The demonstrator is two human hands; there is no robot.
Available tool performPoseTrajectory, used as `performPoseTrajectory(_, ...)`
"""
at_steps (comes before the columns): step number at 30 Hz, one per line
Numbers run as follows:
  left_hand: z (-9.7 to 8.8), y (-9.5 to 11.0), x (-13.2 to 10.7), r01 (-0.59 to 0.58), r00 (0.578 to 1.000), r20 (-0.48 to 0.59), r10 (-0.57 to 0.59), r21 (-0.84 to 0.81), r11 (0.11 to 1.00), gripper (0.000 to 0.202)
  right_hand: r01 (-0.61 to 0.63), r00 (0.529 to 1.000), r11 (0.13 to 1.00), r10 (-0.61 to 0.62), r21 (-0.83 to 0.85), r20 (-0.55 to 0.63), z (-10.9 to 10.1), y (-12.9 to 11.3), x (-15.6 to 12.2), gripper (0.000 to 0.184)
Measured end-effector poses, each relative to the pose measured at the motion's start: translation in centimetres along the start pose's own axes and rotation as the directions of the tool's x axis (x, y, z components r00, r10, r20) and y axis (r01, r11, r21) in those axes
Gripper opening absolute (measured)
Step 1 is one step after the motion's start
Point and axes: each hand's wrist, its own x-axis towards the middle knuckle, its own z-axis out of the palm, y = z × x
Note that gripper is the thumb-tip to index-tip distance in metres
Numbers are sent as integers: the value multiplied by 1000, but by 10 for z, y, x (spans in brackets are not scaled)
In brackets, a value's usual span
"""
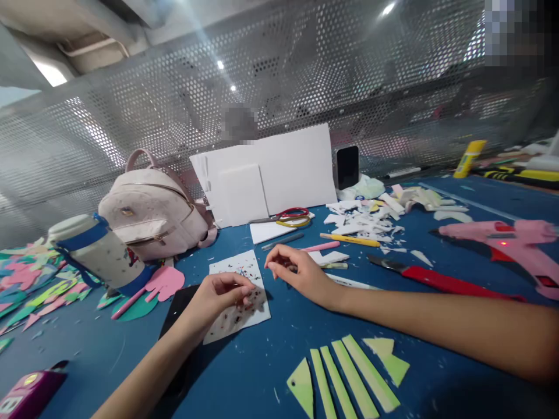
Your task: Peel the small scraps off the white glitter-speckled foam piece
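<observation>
On the blue tabletop point(262, 378), our left hand point(217, 295) is hovering over the speckled paper point(241, 318), our right hand point(309, 276) beside it, fingers half-curled, any hold unclear; front-right of it, seemingly cut green strips point(354, 378) are lying unjoined.

A single head-worn camera looks forward and down over the blue table point(244, 378), from just above and behind the person's own hands. The left hand point(225, 295) comes in from the bottom edge and the right hand point(303, 274) from the right edge, both close to the lens near mid-picture. Farther off, the view takes in the board point(297, 169), then the mesh point(152, 119) behind, up to the ceiling point(39, 20) at top left
</observation>
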Motion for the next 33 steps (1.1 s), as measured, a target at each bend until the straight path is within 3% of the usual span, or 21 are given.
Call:
performPoseTrajectory(2,1,-1,1,-71,996,-48,77,108,992,12,12,999,999,-10,-33,54,0,1,0,12)
performPoseTrajectory(6,12,-2,-1,-241,957,-77,281,336,910,12,79,984,994,-66,-76,164,1,0,-1,25)
performPoseTrajectory(9,22,-3,-5,-258,948,-70,312,408,876,14,133,979,986,-115,-101,166,1,0,-2,20)
performPoseTrajectory(19,27,-9,-4,-252,959,-52,279,300,920,11,195,972,977,-180,-92,151,1,-2,-3,6)
performPoseTrajectory(27,30,-5,-10,-268,935,-170,313,242,933,19,184,982,982,-186,-49,-26,1,-11,-9,10)
performPoseTrajectory(33,31,-6,-11,-293,928,-165,336,236,926,20,240,969,971,-239,-13,65,6,-13,-14,8)
